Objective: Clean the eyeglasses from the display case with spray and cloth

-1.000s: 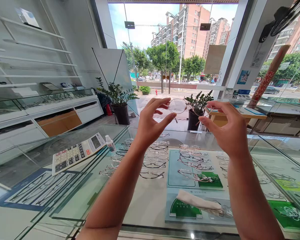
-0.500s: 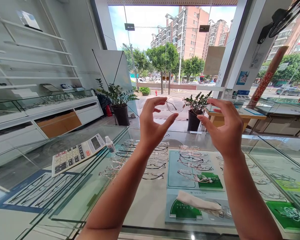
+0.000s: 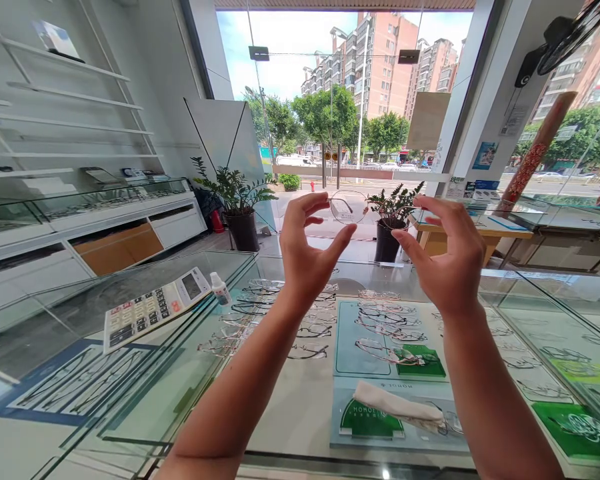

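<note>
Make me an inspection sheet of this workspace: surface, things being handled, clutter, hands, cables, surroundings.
Surface: glass counter; rows of eyeglasses show at it, on or under the glass hard to tell.
Things handled: thin-rimmed glasses, held up above the counter.
Clutter: calculator with a small white bottle beside it; pale cloth-like strip nearer the person.
Hands: left hand has its fingers at the rim; right hand is at the other side, contact unclear.
Cables: nothing seen near the hands.
Surroundings: two potted plants ahead, trees outside, wall fan at upper right.
</note>
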Motion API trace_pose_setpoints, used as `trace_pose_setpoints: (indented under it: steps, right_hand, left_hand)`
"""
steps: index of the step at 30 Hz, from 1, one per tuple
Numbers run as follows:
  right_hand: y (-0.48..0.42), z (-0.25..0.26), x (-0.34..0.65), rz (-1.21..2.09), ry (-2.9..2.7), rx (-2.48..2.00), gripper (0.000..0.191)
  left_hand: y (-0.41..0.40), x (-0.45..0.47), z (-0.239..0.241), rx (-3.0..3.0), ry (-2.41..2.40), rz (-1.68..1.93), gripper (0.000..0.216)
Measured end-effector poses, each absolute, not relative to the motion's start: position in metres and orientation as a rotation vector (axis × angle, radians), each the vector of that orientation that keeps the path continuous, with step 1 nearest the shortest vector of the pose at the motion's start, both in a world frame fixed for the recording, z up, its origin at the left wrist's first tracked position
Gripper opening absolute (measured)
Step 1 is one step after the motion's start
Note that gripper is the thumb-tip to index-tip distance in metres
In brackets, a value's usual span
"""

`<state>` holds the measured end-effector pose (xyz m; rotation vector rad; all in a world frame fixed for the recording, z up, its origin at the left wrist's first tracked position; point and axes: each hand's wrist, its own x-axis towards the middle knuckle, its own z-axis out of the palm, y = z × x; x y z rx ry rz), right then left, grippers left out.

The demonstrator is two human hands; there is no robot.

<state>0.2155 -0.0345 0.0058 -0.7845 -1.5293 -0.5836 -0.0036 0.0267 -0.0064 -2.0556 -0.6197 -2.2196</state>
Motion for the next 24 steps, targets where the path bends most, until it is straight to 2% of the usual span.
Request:
trace_pose_setpoints:
  steps: [24]
  right_hand:
    - [-0.0359, 0.0047, 0.2109, -0.529, -1.548, -0.797, 0.039]
  left_hand:
    - [0.0254, -0.0031, -0.0063, -1.959, -0.629, -2.19, 0.058]
